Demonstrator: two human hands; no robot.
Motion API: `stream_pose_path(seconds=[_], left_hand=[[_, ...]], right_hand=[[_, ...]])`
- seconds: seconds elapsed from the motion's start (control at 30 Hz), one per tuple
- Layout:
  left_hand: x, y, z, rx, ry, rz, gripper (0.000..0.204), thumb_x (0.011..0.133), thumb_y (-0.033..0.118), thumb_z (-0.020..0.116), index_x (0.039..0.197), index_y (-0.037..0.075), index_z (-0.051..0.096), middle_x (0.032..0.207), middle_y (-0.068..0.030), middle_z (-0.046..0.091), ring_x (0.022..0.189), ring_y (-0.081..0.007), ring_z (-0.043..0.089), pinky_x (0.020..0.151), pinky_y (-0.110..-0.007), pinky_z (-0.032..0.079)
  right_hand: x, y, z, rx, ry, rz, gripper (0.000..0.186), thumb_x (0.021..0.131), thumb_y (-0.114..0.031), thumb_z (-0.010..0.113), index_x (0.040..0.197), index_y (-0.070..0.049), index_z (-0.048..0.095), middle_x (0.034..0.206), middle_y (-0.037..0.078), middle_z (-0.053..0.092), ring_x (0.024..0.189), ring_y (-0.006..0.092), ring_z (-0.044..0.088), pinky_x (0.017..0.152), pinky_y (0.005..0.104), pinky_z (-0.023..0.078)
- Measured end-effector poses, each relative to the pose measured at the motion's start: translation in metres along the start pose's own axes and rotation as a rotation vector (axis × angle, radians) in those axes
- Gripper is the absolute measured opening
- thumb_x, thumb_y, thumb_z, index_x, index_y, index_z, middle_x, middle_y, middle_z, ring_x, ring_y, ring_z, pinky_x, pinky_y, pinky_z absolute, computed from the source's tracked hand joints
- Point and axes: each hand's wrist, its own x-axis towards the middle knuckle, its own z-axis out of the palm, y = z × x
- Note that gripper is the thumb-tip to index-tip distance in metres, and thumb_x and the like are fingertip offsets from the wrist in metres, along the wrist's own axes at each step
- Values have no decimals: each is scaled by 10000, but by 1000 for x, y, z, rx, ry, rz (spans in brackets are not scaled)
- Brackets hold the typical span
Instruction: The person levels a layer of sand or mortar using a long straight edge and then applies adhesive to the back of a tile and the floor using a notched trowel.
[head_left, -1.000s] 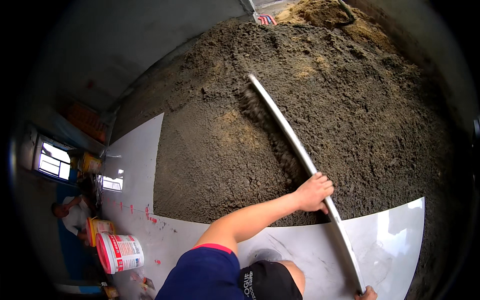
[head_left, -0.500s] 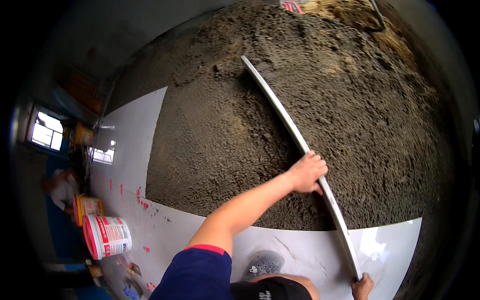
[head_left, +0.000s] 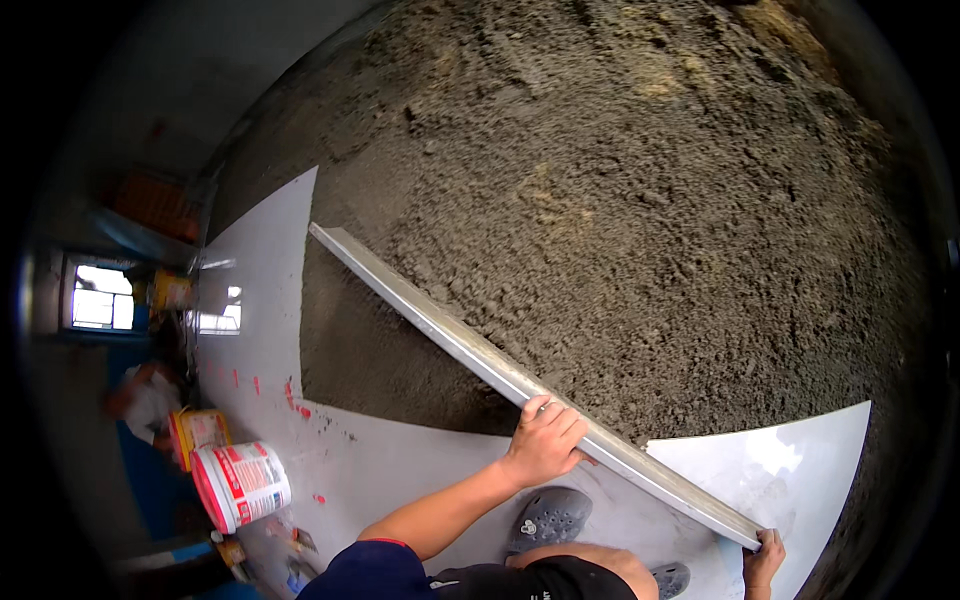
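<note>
A long pale metal screed bar [head_left: 470,352] lies slantwise over the grey mortar bed [head_left: 640,250]. Its far end reaches the edge of the laid white tiles at the left, and its near end is over the tile at the lower right. My left hand [head_left: 545,440] is closed around the bar near its middle, by the mortar's near edge. At the bar's near end, my right hand [head_left: 764,560] grips it, partly cut off by the picture's lower edge. Under the bar's left part, the mortar looks darker and smoother than the rough mortar beyond.
Glossy white tiles [head_left: 390,450] with red marks border the mortar on the left and near sides. My grey clog [head_left: 548,520] rests on them. A white and red bucket [head_left: 240,486] stands at the left, beside a yellow one [head_left: 203,432]. Another person [head_left: 147,402] is behind them.
The bar has swung left and toward me, its far end now at the left tile edge. Both hands have kept hold; my left hand has moved left and nearer. The view has shifted.
</note>
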Motion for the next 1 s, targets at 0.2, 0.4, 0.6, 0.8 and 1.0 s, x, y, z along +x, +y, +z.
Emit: stream_pose_path(seconds=[0.2, 0.4, 0.6, 0.8, 1.0], left_hand=[[-71, -6, -9, 1, 6, -162, 392, 670, 368, 792, 870, 92, 599, 893, -68, 548, 919, -273, 520, 977, -472, 346], [-102, 2, 30, -10, -11, -210, 503, 715, 465, 781, 1002, 89, 608, 998, -71, 567, 1058, -263, 535, 1077, -476, 268], [-47, 17, 51, 27, 114, -53, 410, 682, 368, 777, 936, 109, 587, 948, -48, 538, 1009, -239, 539, 1062, -464, 280], [58, 5, 53, -56, 201, 170, 418, 747, 490, 710, 816, 110, 551, 843, -47, 494, 897, -241, 532, 1000, -460, 300], [153, -25, 44, -86, 174, 273, 479, 635, 442, 831, 844, 93, 578, 905, -41, 542, 1015, -241, 533, 1093, -493, 254]], right_hand=[[4, 4, -2, -96, -345, -62, 351, 766, -153, 801, 1086, -88, 673, 821, 150, 676, 743, 339, 657, 707, 473, 533], [8, 20, -10, -62, -376, -121, 331, 755, -227, 826, 1013, -109, 656, 744, 127, 653, 683, 338, 647, 638, 467, 520], [-1, 64, 9, -45, -245, -37, 301, 765, -248, 819, 975, -115, 649, 768, 147, 659, 700, 363, 648, 643, 476, 521], [-8, 68, 15, -79, -74, 126, 301, 798, -306, 799, 997, -127, 660, 810, 155, 679, 729, 372, 663, 660, 486, 525], [34, 16, 0, -242, -47, 196, 457, 849, -458, 723, 1100, -79, 677, 937, 206, 709, 853, 398, 685, 737, 477, 547]])
